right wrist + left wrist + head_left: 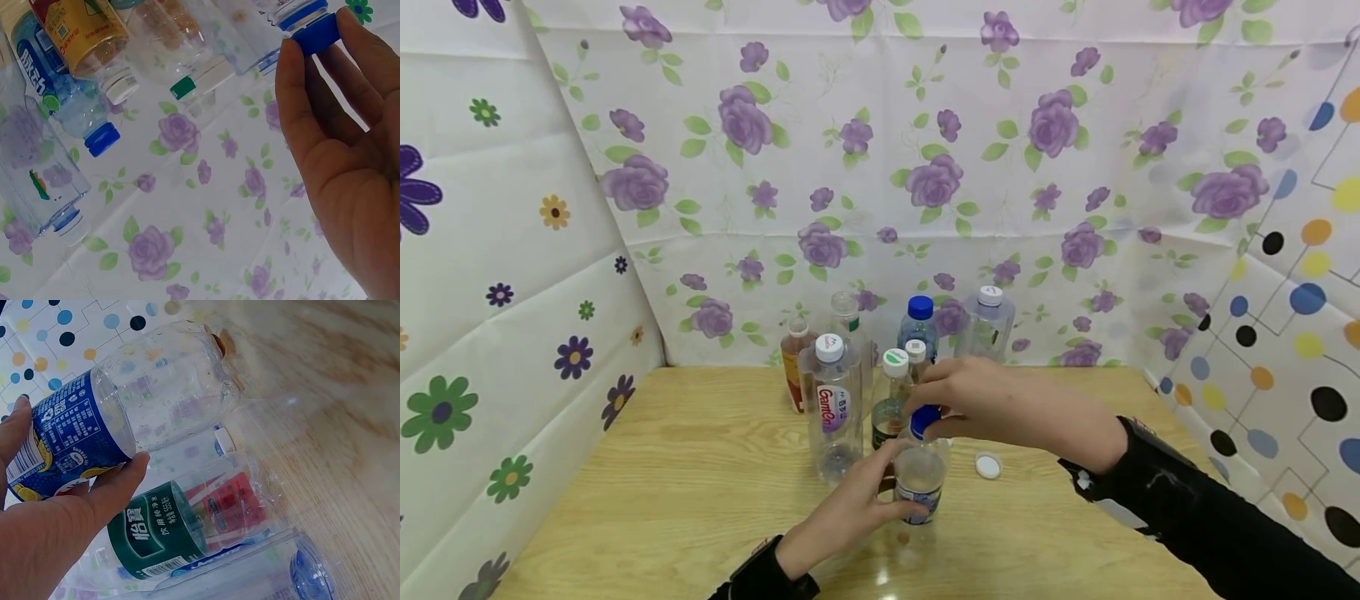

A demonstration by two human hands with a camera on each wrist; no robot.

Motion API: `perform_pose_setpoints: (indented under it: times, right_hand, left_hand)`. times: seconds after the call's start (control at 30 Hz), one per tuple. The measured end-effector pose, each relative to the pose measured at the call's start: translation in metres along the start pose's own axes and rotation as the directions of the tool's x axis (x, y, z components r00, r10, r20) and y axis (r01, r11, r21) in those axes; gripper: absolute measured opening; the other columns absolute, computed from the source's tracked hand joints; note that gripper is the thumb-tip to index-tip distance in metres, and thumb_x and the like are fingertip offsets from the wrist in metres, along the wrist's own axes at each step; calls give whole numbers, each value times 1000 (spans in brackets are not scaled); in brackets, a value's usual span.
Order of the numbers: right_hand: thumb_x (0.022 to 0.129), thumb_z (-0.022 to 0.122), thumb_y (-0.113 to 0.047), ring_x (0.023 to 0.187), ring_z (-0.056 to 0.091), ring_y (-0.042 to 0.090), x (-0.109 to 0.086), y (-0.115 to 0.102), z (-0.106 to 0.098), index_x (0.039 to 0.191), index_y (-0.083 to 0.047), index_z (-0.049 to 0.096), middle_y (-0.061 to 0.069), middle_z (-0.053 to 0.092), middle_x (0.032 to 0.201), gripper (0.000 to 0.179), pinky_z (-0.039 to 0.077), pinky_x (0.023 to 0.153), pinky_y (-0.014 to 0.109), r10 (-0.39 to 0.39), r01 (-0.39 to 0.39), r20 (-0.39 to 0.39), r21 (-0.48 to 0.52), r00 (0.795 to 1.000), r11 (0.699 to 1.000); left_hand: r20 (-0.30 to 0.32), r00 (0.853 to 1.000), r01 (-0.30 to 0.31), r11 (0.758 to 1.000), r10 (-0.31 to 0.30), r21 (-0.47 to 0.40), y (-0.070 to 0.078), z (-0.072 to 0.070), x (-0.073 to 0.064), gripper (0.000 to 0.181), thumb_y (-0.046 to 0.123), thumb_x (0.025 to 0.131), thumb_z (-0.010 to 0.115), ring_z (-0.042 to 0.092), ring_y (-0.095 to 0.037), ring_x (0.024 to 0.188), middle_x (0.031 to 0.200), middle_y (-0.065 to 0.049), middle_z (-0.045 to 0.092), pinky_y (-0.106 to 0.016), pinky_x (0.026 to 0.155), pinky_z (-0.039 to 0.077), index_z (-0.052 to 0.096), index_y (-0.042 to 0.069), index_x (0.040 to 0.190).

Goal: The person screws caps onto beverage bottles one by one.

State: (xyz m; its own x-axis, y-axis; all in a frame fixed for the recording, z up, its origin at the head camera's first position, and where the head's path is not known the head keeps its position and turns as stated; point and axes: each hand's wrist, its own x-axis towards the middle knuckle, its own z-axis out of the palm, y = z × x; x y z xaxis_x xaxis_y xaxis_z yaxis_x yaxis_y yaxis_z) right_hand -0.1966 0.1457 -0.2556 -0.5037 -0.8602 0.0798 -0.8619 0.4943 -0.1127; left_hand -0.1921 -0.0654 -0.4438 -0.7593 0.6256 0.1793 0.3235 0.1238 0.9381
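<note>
A clear plastic bottle (921, 468) with a blue lemon-patterned label stands upright in front of me. My left hand (867, 493) grips it round the label, thumb on one side and fingers on the other; the left wrist view shows the label (75, 434) between them. On the bottle's neck sits a blue cap (315, 34), which my right hand (973, 400) pinches between thumb and fingertips from above. Just behind is a green-labelled bottle (889, 410) with a white and green cap. To its left rises a tall clear bottle (835, 433) with a white cap.
Farther back stand an orange-labelled bottle (794, 371), another blue-capped bottle (920, 329) and a clear square bottle (988, 329) with a white cap. A loose white cap (988, 465) lies on the wooden table (700, 492), right of the held bottle. Patterned cloth surrounds the table.
</note>
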Motion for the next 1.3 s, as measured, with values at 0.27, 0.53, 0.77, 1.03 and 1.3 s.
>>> perform_pose_setpoints:
  times: [0.27, 0.53, 0.77, 1.03, 1.3]
  right_hand:
    - [90, 79, -13, 119, 63, 23, -3, 7, -2, 127, -14, 68, 5, 65, 129, 38, 60, 94, 35, -98, 99, 25, -38, 995, 994]
    - [90, 75, 2, 118, 63, 22, -1, 13, -1, 121, -11, 70, 4, 66, 126, 34, 59, 93, 26, -205, 206, 30, -66, 978, 976]
    - [92, 76, -15, 91, 66, 13, 4, 7, 0, 115, -11, 72, 0, 66, 106, 24, 58, 75, 19, -121, 122, 19, -97, 992, 988]
    - [93, 76, -24, 77, 60, 6, 7, 0, -3, 113, -10, 72, -1, 63, 98, 25, 55, 66, 17, -9, 15, 59, -107, 998, 994]
    - [92, 78, -19, 91, 66, 11, 2, 5, -5, 118, -12, 70, 1, 65, 109, 28, 58, 73, 20, -58, 62, 43, -96, 997, 993]
  left_hand:
    - [6, 1000, -6, 1000, 6, -3, 0, -1, 0, 71, 22, 93, 75, 54, -27, 133, 143, -8, 52, -25, 107, 50, 36, 24, 152]
    - [0, 1000, -6, 1000, 6, -1, 0, -1, -3, 71, 22, 93, 75, 53, -29, 134, 144, -10, 51, -25, 107, 50, 36, 22, 152]
    - [-4, 1000, -10, 1000, 10, 11, 2, -1, -3, 71, 23, 93, 75, 53, -29, 134, 144, -9, 51, -25, 107, 50, 36, 23, 153]
    - [-1, 1000, -23, 1000, 23, 10, 1, 0, -2, 71, 26, 92, 76, 54, -26, 133, 142, -6, 53, -26, 107, 50, 37, 26, 151]
    - [-14, 1000, -3, 1000, 3, 12, 3, -1, 0, 70, 19, 91, 77, 55, -29, 131, 141, -8, 54, -25, 105, 52, 40, 21, 150]
